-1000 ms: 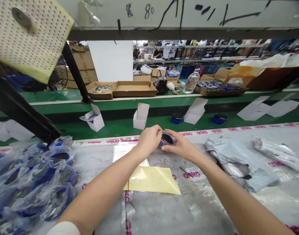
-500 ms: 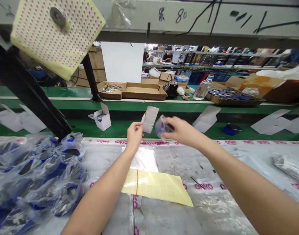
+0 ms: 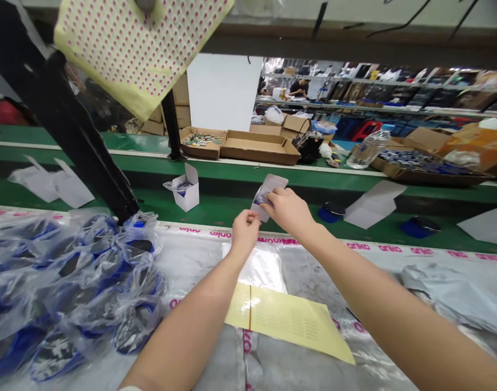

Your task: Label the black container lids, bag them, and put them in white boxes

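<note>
My left hand (image 3: 246,232) is closed, its fingers pinching the lower side of a small white box (image 3: 276,182) with a raised flap. My right hand (image 3: 289,210) reaches into the box's opening, fingers closed on a blue item in a clear plastic bag (image 3: 260,196). That item is partly inside the box and mostly hidden by the fingers. Below my hands, a yellow sheet (image 3: 293,323) and a shiny clear bag lie on the plastic-covered table (image 3: 297,369).
Several bagged blue items (image 3: 69,293) are heaped at the left. On the green belt (image 3: 219,201) stand an open white box (image 3: 188,196), unbagged blue round items (image 3: 419,227) and unfolded white cartons (image 3: 374,203). A black post (image 3: 89,146) rises at the left; a dotted yellow sheet (image 3: 142,54) hangs above.
My right hand has moved left, bringing the bagged blue item to the box's opening. My left hand still holds the box. The view has shifted, and another blue item shows on the belt.
</note>
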`<act>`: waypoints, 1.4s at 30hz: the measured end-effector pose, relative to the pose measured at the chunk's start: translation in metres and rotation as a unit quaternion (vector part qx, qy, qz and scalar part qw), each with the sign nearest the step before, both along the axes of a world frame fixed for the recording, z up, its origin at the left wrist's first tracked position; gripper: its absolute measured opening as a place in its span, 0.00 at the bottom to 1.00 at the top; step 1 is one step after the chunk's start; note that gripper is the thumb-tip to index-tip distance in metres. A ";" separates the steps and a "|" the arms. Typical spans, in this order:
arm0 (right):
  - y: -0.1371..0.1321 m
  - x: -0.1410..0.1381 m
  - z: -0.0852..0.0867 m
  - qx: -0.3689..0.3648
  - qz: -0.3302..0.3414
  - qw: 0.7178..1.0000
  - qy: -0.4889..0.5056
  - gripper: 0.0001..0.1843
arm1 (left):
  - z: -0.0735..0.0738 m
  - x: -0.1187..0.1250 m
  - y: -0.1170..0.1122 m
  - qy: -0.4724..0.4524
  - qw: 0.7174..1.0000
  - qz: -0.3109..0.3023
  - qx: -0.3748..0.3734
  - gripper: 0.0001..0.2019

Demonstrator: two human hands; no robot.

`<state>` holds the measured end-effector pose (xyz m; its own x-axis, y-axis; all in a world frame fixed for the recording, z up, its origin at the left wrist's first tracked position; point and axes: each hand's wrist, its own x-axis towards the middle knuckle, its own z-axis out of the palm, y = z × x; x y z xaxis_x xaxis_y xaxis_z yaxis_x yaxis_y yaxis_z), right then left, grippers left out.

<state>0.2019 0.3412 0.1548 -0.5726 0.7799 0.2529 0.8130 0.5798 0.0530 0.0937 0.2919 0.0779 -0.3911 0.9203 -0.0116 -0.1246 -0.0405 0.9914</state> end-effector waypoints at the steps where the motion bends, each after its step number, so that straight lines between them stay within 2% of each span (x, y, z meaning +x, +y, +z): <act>1: -0.004 0.000 -0.002 -0.005 0.012 1.000 -0.004 0.12 | 0.000 0.000 0.000 0.002 1.000 -0.002 -0.002 0.05; 5: -0.009 0.000 0.001 -0.034 0.048 0.998 -0.005 0.13 | 0.002 -0.001 -0.002 0.007 1.000 -0.008 -0.005 0.04; 8: 0.010 0.019 0.016 -0.040 0.037 0.998 0.037 0.14 | 0.002 -0.001 -0.003 0.005 1.000 -0.015 -0.003 0.05; 10: 0.028 0.045 0.024 -0.024 -0.034 0.994 0.099 0.15 | 0.002 -0.002 -0.004 0.007 1.000 -0.018 -0.001 0.06; 12: 0.046 0.077 0.023 -0.018 -0.137 0.980 0.142 0.18 | 0.001 -0.002 -0.004 0.016 1.000 -0.019 0.001 0.06; 14: 0.062 0.107 0.012 -0.050 -0.226 0.962 0.142 0.28 | 0.000 -0.001 -0.004 0.031 0.999 -0.018 0.001 0.06; 17: 0.077 0.133 -0.015 -0.117 -0.267 0.946 0.143 0.36 | -0.002 -0.001 -0.004 0.052 0.999 -0.015 -0.002 0.05; 20: 0.076 0.140 -0.032 -0.155 -0.233 0.945 0.168 0.35 | 0.000 0.000 -0.004 0.064 0.998 -0.015 0.002 0.05; 22: 0.063 0.140 -0.033 -0.174 -0.192 0.948 0.186 0.35 | 0.005 0.001 -0.005 0.063 0.998 -0.019 0.009 0.05; 24: 0.038 0.140 -0.028 -0.218 -0.132 0.941 0.224 0.35 | 0.014 0.002 -0.007 0.055 0.998 -0.025 0.013 0.06; 25: 0.022 0.140 -0.024 -0.252 -0.098 0.928 0.257 0.36 | 0.019 0.003 -0.008 0.050 0.998 -0.029 0.012 0.06; 27: -0.012 0.142 -0.017 -0.338 -0.020 0.872 0.354 0.38 | 0.030 0.004 -0.011 0.038 0.999 -0.037 0.008 0.07; 29: -0.043 0.143 -0.012 -0.391 0.026 0.817 0.423 0.38 | 0.041 0.004 -0.014 0.033 0.998 -0.047 -0.001 0.08; 30: -0.055 0.143 -0.010 -0.403 0.033 0.803 0.438 0.38 | 0.046 0.004 -0.015 0.037 0.998 -0.055 -0.008 0.09; 32: -0.071 0.145 -0.010 -0.413 0.036 0.792 0.448 0.37 | 0.054 0.003 -0.019 0.062 0.995 -0.079 -0.021 0.08; 35: -0.080 0.151 -0.014 -0.400 0.056 0.804 0.438 0.36 | 0.069 0.003 -0.028 0.128 0.983 -0.135 -0.015 0.06; 38: -0.080 0.158 -0.021 -0.361 0.096 0.846 0.381 0.29 | 0.088 0.004 -0.040 0.217 0.955 -0.201 -0.008 0.05; 40: -0.079 0.162 -0.027 -0.350 0.113 0.877 0.309 0.26 | 0.101 0.005 -0.049 0.274 0.933 -0.233 -0.020 0.06; 42: -0.079 0.165 -0.035 -0.350 0.115 0.899 0.237 0.29 | 0.110 0.008 -0.058 0.313 0.916 -0.248 -0.033 0.07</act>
